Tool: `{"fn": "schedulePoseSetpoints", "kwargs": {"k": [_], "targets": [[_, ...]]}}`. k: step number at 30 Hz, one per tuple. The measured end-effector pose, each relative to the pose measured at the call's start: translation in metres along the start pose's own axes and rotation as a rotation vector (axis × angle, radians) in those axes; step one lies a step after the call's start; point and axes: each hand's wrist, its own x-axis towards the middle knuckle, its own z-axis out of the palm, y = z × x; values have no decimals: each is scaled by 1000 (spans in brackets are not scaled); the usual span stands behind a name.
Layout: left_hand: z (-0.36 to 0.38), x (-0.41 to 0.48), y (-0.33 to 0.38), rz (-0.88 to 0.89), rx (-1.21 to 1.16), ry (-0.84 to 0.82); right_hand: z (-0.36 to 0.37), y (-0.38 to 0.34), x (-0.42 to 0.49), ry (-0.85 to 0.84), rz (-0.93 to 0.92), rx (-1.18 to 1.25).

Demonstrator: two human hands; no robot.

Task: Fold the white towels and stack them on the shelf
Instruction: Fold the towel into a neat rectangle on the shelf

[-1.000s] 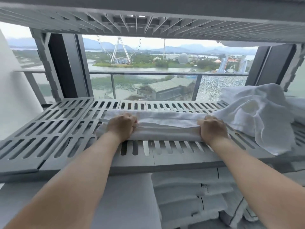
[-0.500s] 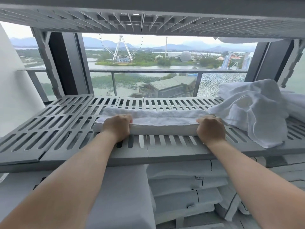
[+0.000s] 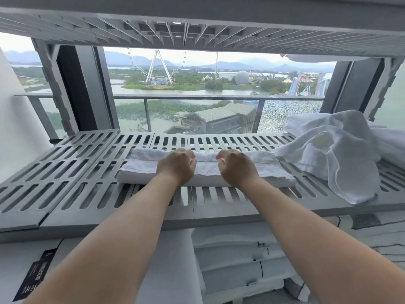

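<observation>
A long white towel [image 3: 271, 170], folded into a narrow band, lies across the grey slatted shelf [image 3: 92, 189]. My left hand [image 3: 176, 166] and my right hand [image 3: 235, 167] rest on its middle, close together and knuckles up. Their fingers curl down onto the cloth, and the fingertips are hidden, so I cannot tell whether they pinch it. A heap of loose white towels [image 3: 337, 150] sits at the right end of the same shelf, touching the band's right end.
Another slatted shelf [image 3: 197, 34] hangs low overhead. Folded white linen [image 3: 236, 260] is stacked on the level below. Behind the shelf are a window and a balcony railing [image 3: 197, 97]. A white wall [image 3: 15, 128] closes the left side.
Both hands have slid inward from the towel's two ends to its middle. The towel lies flatter and slightly further back on the shelf.
</observation>
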Motion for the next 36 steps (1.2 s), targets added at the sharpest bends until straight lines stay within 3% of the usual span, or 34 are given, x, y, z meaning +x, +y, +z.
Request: {"fn": "schedulePoseSetpoints", "kwargs": {"k": [6, 10, 12, 14, 17, 21, 23, 25, 27, 29, 32, 36], "targets": [[7, 13, -20, -179, 203, -403, 23, 13, 21, -301, 127, 25], [-4, 17, -36, -385, 254, -534, 21, 51, 26, -409, 279, -34], [-6, 28, -23, -412, 276, -544, 23, 45, 34, -372, 320, -19], [1, 37, -4, -294, 240, -494, 25, 28, 38, -289, 228, -6], [20, 34, 3, -163, 182, -448, 30, 27, 33, -353, 92, -57], [16, 39, -12, -481, 302, -532, 7, 82, 29, -415, 319, -167], [12, 48, -1, -536, 348, -563, -5, 105, 28, -416, 387, -177], [18, 57, 23, -397, 350, -490, -11, 117, 27, -322, 456, -156], [30, 59, 52, -155, 255, -407, -14, 126, 27, -202, 551, -234], [43, 60, 82, -33, 138, -384, -18, 138, 28, -164, 639, -276], [65, 62, 120, 20, 116, -427, -27, 155, 35, -181, 666, -200], [86, 69, 136, 4, 175, -431, -31, 167, 47, -297, 550, -51]]}}
